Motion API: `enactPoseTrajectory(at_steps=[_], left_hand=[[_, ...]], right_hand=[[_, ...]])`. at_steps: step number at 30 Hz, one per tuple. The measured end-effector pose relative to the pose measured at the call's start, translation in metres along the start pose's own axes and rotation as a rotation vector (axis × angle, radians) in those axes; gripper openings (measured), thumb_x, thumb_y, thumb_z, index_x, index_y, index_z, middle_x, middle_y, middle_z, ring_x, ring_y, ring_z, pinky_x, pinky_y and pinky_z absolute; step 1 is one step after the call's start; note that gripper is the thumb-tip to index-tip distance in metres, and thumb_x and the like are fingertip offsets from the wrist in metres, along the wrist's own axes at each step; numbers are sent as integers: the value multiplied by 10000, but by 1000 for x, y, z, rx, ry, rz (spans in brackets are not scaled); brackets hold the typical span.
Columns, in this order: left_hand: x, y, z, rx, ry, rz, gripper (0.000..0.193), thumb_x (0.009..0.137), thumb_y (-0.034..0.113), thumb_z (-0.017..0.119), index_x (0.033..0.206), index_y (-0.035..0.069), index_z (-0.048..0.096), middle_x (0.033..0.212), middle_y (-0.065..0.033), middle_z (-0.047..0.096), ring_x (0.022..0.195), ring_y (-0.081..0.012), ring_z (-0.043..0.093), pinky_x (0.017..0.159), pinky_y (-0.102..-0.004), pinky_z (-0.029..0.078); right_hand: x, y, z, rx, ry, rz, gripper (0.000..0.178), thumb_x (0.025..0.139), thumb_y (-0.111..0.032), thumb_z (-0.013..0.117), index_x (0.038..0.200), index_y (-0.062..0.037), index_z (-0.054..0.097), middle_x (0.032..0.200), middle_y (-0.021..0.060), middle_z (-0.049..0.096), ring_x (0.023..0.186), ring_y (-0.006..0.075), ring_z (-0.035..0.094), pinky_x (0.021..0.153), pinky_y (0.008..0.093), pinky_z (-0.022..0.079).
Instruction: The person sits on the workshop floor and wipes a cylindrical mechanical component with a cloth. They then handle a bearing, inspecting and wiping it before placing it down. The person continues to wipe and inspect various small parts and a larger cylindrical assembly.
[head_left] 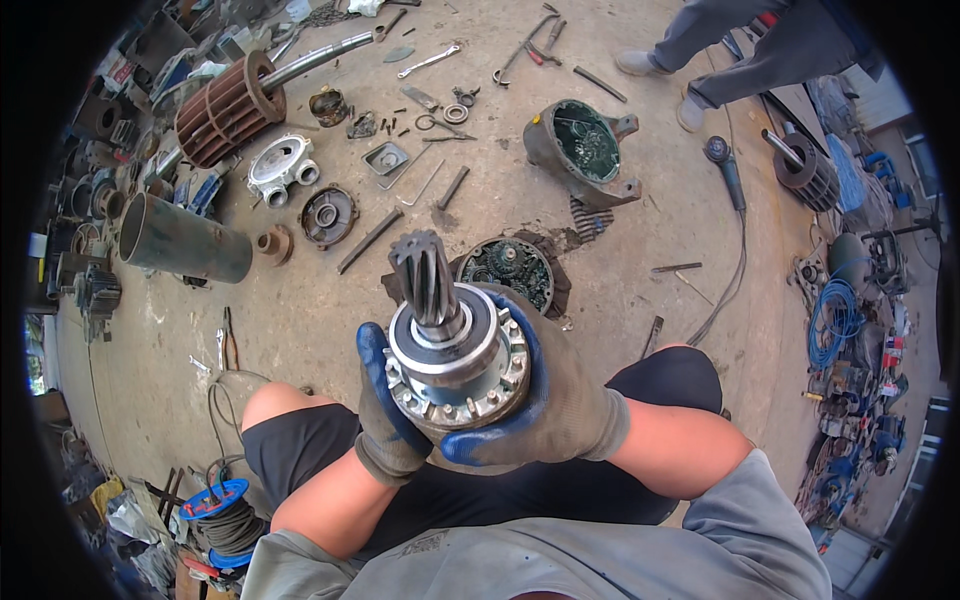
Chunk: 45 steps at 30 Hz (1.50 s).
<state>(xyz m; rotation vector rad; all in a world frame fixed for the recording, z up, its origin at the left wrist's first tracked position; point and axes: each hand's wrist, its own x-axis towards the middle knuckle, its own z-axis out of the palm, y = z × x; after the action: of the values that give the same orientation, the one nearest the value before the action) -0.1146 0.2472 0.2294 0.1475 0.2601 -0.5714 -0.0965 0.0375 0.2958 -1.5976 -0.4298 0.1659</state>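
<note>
The person's 2 hands wear grey gloves with blue coating and share 1 geared shaft assembly, lifted above the lap. The left hand is curled round its near-left side; the right hand grips its right side and underside. The assembly shows 1 toothed pinion, pointing up and away, 1 bearing and 1 studded ring.

Just beyond the hands lies 1 round gear-filled housing; farther off to the right sits 1 open casting. The floor also bears 2 slotted cylinders, 1 at left and 1 at right, 1 metal tube, 1 silvery cover, 1 wrench and 1 angle grinder. A 2nd person's 2 legs stand at upper right. Any lettering on the red-and-white items along the right edge is too small to read.
</note>
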Motion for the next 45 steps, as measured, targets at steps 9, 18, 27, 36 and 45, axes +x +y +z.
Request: enactPoseTrajectory(at_steps=[9,18,27,36,45], left_hand=[[11,-5,17,340,66,55,777,1117,681,378,1592,77,491,1590,-233,533,1432,-403,549,1247,-579,408],[15,-9,20,387,193,16,818,1109,716,329,1594,75,484,1563,-231,559,1408,-388,577,1233,-549,437],[17,-8,22,491,154,54,813,1113,712,324,1577,68,497,1517,-199,611,1347,-340,632,1181,-499,500],[34,-5,28,440,104,50,676,1139,592,373,1593,102,481,1583,-138,552,1421,-320,551,1234,-488,419],[48,10,5,679,208,-32,748,1100,652,392,1639,134,419,1589,-145,530,1438,-324,539,1227,-478,439]], right_hand=[[2,-1,-1,249,79,281,1001,697,-273,1012,1513,-3,499,1394,124,671,1283,214,643,1149,384,492],[4,0,2,364,99,408,885,754,-265,996,1464,-3,537,1350,121,686,1230,192,651,1109,372,510],[11,-7,3,496,108,514,819,793,-258,982,1448,-9,558,1341,85,698,1213,162,654,1104,348,516],[18,26,7,352,86,522,777,879,-237,920,1516,-12,536,1418,125,694,1255,213,643,1141,363,487],[34,33,23,523,215,552,497,798,-221,929,1163,38,716,1042,162,762,921,244,735,831,401,592]])
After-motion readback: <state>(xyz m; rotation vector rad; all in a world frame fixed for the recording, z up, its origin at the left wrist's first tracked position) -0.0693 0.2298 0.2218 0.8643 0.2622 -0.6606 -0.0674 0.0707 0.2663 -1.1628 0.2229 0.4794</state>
